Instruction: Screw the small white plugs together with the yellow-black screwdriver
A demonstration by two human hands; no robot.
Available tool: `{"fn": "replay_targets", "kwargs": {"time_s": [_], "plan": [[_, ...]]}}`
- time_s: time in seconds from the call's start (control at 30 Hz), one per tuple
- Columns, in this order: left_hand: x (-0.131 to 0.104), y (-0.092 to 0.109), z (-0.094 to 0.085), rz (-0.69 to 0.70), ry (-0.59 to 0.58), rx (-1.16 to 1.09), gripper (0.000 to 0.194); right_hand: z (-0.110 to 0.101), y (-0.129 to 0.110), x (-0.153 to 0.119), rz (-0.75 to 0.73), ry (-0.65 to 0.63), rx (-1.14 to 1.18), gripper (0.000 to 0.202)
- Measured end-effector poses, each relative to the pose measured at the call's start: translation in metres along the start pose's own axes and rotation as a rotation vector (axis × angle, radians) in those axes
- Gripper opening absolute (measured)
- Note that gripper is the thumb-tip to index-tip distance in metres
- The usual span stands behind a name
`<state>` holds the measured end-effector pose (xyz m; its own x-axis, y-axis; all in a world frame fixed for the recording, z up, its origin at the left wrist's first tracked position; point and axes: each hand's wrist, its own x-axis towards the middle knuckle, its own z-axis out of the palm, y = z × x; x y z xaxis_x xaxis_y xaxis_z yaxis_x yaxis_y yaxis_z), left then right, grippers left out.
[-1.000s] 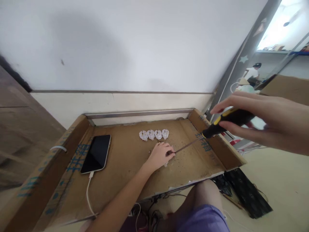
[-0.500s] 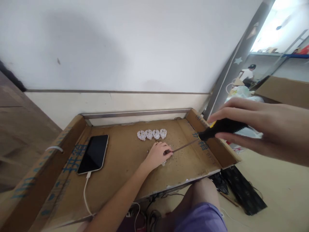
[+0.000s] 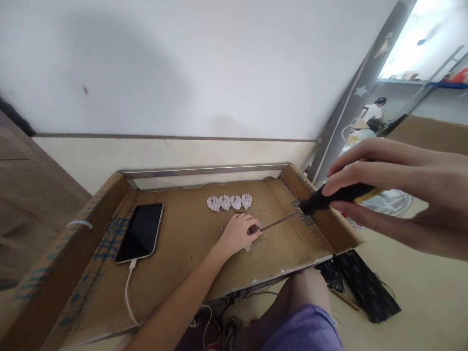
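Note:
My right hand (image 3: 398, 192) grips the black and yellow handle of a screwdriver (image 3: 280, 221), its thumb and fingers around the grip. The long shaft slants down to the left, and its tip ends at the fingers of my left hand (image 3: 239, 233). Those fingers are closed low over the cardboard, pressing on a small white plastic piece (image 3: 248, 247) that is mostly hidden beneath them. Just beyond my left hand, several white plugs (image 3: 236, 201) stand in a row with their metal pins upward.
A phone (image 3: 141, 233) with a white charging cable (image 3: 127, 297) lies at the left of the cardboard-lined tray (image 3: 183, 263), which has raised cardboard sides. Dark specks dot the cardboard near my left hand. A black panel (image 3: 367, 287) is on the floor, and a person (image 3: 373, 111) sits far back right.
My right hand's fingers have shifted around the screwdriver handle, and the handle has turned, its yellow stripe showing elsewhere. My left hand stays in place. The view has moved slightly.

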<state>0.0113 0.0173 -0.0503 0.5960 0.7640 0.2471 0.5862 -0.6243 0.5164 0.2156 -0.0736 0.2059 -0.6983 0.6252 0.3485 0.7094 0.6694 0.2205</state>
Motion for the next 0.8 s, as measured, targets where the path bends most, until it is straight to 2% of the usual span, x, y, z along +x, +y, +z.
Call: {"fn": "replay_targets", "kwargs": {"time_s": [0.17, 0.4, 0.67, 0.8], "plan": [[0.0002, -0.0027, 0.0014, -0.003, 0.008, 0.006, 0.013, 0.0034, 0.0017, -0.0003, -0.037, -0.038, 0.053, 0.019], [-0.0013, 0.0, -0.0006, 0.019, 0.036, 0.037, 0.016, 0.0013, -0.0001, -0.0033, 0.054, -0.016, 0.028, 0.019], [-0.0018, -0.0015, -0.0001, 0.016, 0.026, 0.02, 0.018, 0.0073, 0.0015, -0.0015, -0.018, -0.084, 0.049, 0.02], [-0.0016, -0.0016, -0.0003, 0.016, 0.013, 0.027, 0.018, 0.0077, 0.0016, -0.0004, -0.028, -0.066, 0.045, 0.021]]}}
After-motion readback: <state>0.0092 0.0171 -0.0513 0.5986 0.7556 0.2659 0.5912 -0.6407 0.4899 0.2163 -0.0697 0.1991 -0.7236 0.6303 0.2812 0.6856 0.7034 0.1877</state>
